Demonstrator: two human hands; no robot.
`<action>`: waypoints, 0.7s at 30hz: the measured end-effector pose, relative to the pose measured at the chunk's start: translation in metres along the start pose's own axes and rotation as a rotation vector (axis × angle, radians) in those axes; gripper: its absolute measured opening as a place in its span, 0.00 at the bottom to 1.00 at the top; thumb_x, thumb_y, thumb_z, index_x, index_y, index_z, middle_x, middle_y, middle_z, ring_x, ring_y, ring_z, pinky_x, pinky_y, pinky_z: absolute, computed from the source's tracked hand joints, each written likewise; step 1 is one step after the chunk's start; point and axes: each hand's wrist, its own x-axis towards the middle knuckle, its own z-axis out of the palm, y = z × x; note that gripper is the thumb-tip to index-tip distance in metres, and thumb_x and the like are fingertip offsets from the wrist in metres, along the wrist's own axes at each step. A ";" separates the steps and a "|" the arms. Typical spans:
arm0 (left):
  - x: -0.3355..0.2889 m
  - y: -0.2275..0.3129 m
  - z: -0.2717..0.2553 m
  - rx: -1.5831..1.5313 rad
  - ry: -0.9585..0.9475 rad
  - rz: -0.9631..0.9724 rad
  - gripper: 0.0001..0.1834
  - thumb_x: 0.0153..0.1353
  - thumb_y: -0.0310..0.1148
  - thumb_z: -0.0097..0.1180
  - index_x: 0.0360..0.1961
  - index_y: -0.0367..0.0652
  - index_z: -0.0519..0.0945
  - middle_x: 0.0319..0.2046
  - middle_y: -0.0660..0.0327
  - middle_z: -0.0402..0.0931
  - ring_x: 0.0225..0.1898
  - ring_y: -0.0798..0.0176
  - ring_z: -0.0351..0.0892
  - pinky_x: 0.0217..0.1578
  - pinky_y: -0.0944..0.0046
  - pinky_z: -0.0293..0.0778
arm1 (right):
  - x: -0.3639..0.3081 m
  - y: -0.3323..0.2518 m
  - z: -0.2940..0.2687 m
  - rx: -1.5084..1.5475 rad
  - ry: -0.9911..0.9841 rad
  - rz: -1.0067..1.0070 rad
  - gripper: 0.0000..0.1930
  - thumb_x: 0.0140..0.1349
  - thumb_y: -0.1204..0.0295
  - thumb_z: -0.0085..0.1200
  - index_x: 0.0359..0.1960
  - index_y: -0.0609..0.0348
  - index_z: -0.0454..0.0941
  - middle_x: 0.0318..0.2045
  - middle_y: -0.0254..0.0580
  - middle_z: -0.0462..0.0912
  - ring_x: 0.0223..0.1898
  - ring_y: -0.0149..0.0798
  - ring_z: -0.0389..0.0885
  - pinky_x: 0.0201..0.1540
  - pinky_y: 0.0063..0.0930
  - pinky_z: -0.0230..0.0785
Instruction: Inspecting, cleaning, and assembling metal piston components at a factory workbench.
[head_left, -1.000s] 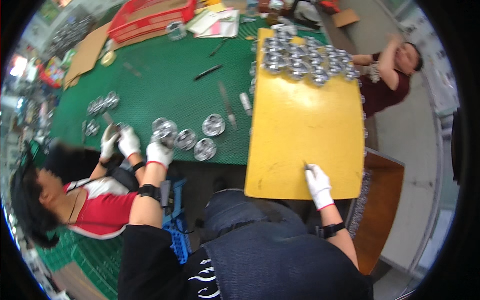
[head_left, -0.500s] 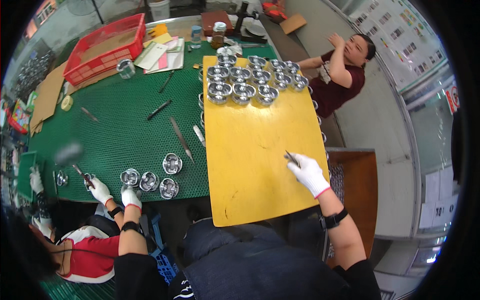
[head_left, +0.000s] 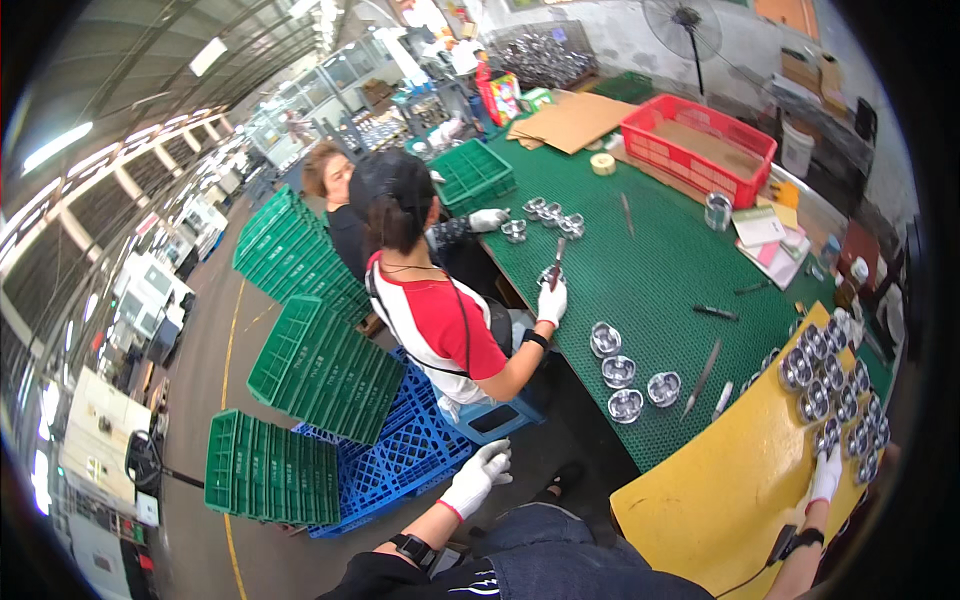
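Touching a piston [head_left: 827,436] on the yellow board [head_left: 700,490] with the right grip [head_left: 826,474], cannot tell whether clenched; holding nothing in the left grip [head_left: 478,482]. Could scrape the crowded neighbouring pistons [head_left: 814,402] through a sideways nudge.

The left hand [head_left: 480,482] has left the pistons [head_left: 619,371] at the table [head_left: 650,300] edge and now hangs over the floor. The right hand [head_left: 826,475] has moved up the board [head_left: 690,510] to the group there, its fingers at a front piston [head_left: 827,434]. The view has swung left, bringing in green crates [head_left: 330,370] and a blue pallet [head_left: 412,460].
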 end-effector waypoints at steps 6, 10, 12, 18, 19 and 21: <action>0.000 0.067 0.056 0.263 -0.249 0.172 0.28 0.68 0.38 0.47 0.65 0.37 0.59 0.62 0.50 0.63 0.59 0.58 0.67 0.55 0.59 0.69 | -0.056 -0.119 -0.019 0.482 -0.254 0.098 0.07 0.60 0.72 0.48 0.35 0.62 0.72 0.23 0.37 0.78 0.19 0.32 0.73 0.22 0.24 0.68; 0.008 0.101 0.115 0.475 -0.625 0.463 0.29 0.66 0.35 0.48 0.66 0.38 0.58 0.62 0.51 0.63 0.61 0.55 0.67 0.59 0.57 0.64 | -0.141 -0.281 -0.098 0.761 -0.460 0.341 0.08 0.59 0.69 0.51 0.36 0.61 0.73 0.19 0.35 0.75 0.08 0.21 0.58 0.09 0.16 0.49; 0.002 0.131 0.145 0.546 -0.867 0.530 0.37 0.61 0.42 0.56 0.67 0.40 0.57 0.65 0.45 0.55 0.67 0.48 0.56 0.62 0.55 0.60 | -0.170 -0.317 -0.111 0.901 -0.518 0.366 0.10 0.59 0.69 0.51 0.37 0.64 0.72 0.19 0.38 0.77 0.07 0.21 0.59 0.08 0.16 0.50; 0.005 0.126 0.186 0.234 -0.996 0.821 0.51 0.50 0.51 0.65 0.68 0.40 0.50 0.64 0.45 0.54 0.70 0.49 0.48 0.66 0.50 0.51 | -0.217 -0.449 -0.132 1.085 -0.837 0.303 0.19 0.61 0.63 0.51 0.47 0.65 0.68 0.26 0.46 0.80 0.07 0.23 0.62 0.08 0.17 0.54; 0.005 0.134 0.182 0.244 -0.917 0.801 0.49 0.50 0.45 0.66 0.66 0.41 0.52 0.59 0.49 0.61 0.66 0.52 0.56 0.64 0.51 0.56 | -0.209 -0.451 -0.136 1.116 -0.925 0.239 0.22 0.61 0.65 0.49 0.53 0.65 0.65 0.31 0.48 0.80 0.09 0.24 0.64 0.10 0.16 0.56; 0.035 0.113 0.167 0.002 -0.999 0.227 0.52 0.45 0.28 0.65 0.68 0.44 0.45 0.60 0.46 0.56 0.61 0.51 0.63 0.54 0.57 0.70 | -0.200 -0.454 -0.155 1.201 -0.922 0.172 0.27 0.61 0.67 0.46 0.61 0.64 0.60 0.35 0.50 0.80 0.12 0.24 0.67 0.13 0.16 0.57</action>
